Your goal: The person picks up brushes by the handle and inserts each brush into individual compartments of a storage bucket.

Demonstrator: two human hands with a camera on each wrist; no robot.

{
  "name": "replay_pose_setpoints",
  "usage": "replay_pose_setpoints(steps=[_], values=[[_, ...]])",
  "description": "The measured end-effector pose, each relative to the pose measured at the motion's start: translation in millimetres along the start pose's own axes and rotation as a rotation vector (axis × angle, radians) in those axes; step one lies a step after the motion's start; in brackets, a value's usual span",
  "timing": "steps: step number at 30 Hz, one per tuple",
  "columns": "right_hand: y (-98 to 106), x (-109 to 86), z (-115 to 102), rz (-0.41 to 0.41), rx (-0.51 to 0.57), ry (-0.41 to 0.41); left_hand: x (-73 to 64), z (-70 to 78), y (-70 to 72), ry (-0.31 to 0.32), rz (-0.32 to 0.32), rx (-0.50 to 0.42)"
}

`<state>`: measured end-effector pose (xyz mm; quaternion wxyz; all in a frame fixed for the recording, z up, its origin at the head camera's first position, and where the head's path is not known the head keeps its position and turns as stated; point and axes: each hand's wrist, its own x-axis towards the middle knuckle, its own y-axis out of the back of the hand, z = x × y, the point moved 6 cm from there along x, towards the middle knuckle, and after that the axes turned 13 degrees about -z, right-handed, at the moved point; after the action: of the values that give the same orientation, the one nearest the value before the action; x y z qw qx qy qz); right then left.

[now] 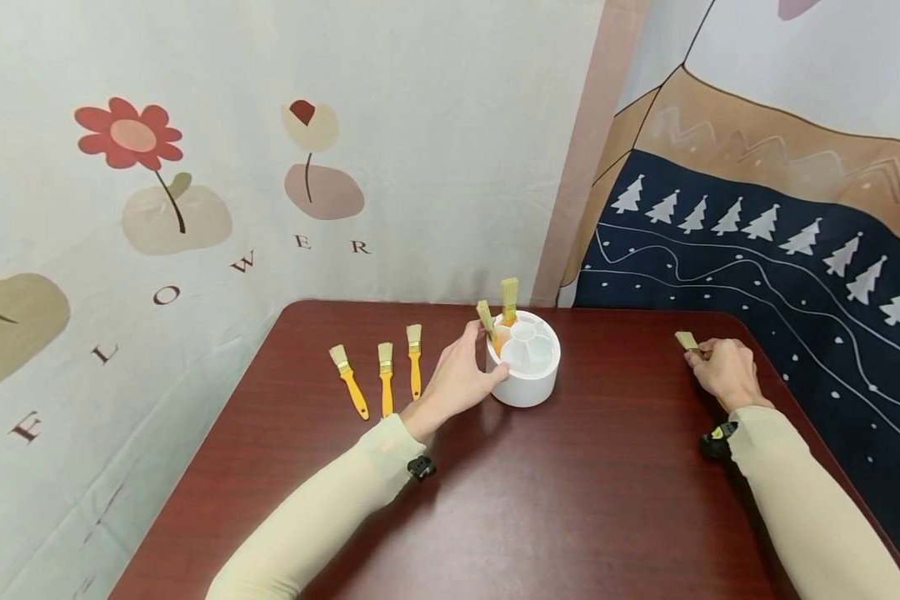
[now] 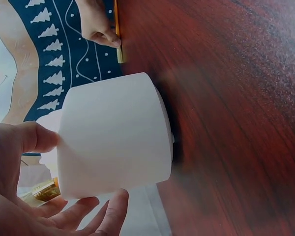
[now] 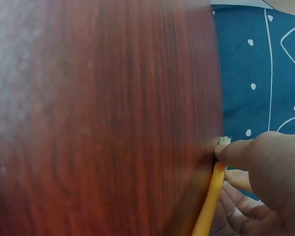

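My left hand (image 1: 459,375) grips the near-left side of a white round holder (image 1: 523,388) with a divided top, its thumb and fingers around the wall. In the left wrist view the holder's smooth side (image 2: 113,137) fills the middle. Two paintbrushes stand in it bristles up, one at the back (image 1: 509,302) and one leaning at the left (image 1: 485,317). Far to the right, my right hand (image 1: 727,373) pinches another paintbrush (image 1: 687,341) near its bristles. The right wrist view shows that brush's yellow handle (image 3: 210,201) low over the table.
Three yellow-handled paintbrushes lie left of the holder: a tilted one (image 1: 349,385), a middle one (image 1: 386,375) and a right one (image 1: 415,358). The dark red table (image 1: 615,483) meets a patterned curtain (image 1: 450,167) at the back and right.
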<state>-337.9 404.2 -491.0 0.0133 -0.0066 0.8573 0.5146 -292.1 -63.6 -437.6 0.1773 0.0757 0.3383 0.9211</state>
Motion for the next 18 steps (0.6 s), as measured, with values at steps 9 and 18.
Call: replay_pose_setpoints(steps=[9,18], values=[[-2.2,0.3,3.4,0.029,0.039,-0.003,0.5,-0.7,0.4,0.004,-0.008,-0.006],[-4.6,-0.4,-1.2,0.047,0.074,0.009,4.1,-2.5,0.3,-0.001,-0.012,-0.015]])
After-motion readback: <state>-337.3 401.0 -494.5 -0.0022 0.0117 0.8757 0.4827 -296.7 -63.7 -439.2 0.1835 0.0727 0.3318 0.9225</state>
